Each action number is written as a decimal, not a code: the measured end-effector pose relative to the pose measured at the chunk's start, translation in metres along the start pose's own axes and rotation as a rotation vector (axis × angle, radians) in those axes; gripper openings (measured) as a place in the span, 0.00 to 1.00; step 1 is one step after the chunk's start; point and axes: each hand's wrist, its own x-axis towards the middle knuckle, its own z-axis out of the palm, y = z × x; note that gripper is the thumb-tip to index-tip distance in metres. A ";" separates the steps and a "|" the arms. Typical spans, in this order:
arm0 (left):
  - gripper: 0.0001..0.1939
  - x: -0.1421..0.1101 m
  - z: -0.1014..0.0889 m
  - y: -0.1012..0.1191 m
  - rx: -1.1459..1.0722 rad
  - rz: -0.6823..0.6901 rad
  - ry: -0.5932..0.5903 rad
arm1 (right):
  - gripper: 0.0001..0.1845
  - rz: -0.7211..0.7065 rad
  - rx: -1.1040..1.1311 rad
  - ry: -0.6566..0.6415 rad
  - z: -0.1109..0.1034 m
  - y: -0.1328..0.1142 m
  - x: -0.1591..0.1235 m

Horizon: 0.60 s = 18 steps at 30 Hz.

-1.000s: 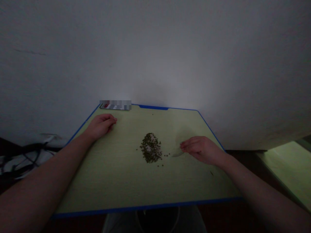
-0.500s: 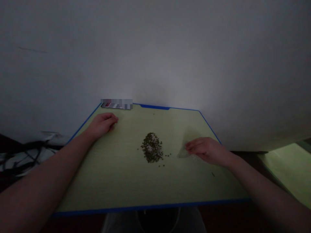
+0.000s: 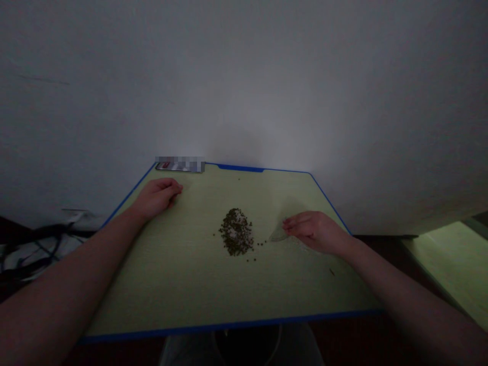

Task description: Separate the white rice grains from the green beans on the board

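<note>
A small heap of dark greenish-brown grains (image 3: pixel 233 244) mixed with white bits lies mid-table, a few grains loose around it. To the right of the heap, my right hand (image 3: pixel 310 231) has its fingertips pinched on a thin see-through sheet (image 3: pixel 279 235), which fans out toward the heap just above or against the tabletop. Whether it is a bag or a flat piece I cannot tell. My left hand (image 3: pixel 158 195) rests at the far left of the table, fingers curled closed, with nothing visible in them.
The pale table (image 3: pixel 171 284) has a blue edge and stands against a grey wall (image 3: pixel 244 76). A phone-like flat object (image 3: pixel 179 166), partly blurred out, lies at the back left corner. Dark cables (image 3: pixel 53 244) hang left of the table. A dark open container (image 3: pixel 246 343) is below the front edge.
My right hand has moved slightly left with the see-through sheet, bringing it nearer the heap. My left hand stays put; the whole view has shifted slightly.
</note>
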 end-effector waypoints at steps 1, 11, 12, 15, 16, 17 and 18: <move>0.11 0.000 0.000 -0.001 0.003 0.000 0.004 | 0.14 -0.003 0.003 -0.001 -0.003 -0.001 -0.004; 0.11 0.004 0.000 -0.007 -0.046 -0.004 -0.008 | 0.14 -0.002 -0.023 0.047 0.001 0.000 0.006; 0.11 0.003 0.000 -0.005 -0.037 -0.010 -0.003 | 0.14 -0.012 -0.016 0.047 0.003 -0.002 0.008; 0.11 0.000 0.000 0.000 -0.024 -0.017 0.004 | 0.14 -0.040 0.017 0.034 0.004 -0.008 0.007; 0.11 -0.001 0.000 0.002 -0.023 -0.010 0.003 | 0.14 -0.044 0.027 0.032 0.004 -0.010 0.006; 0.11 -0.002 0.000 0.003 -0.026 -0.004 0.003 | 0.13 -0.043 0.035 0.033 0.003 -0.011 0.004; 0.11 -0.002 0.000 0.004 -0.031 0.002 0.004 | 0.13 -0.038 0.039 0.037 0.002 -0.012 0.002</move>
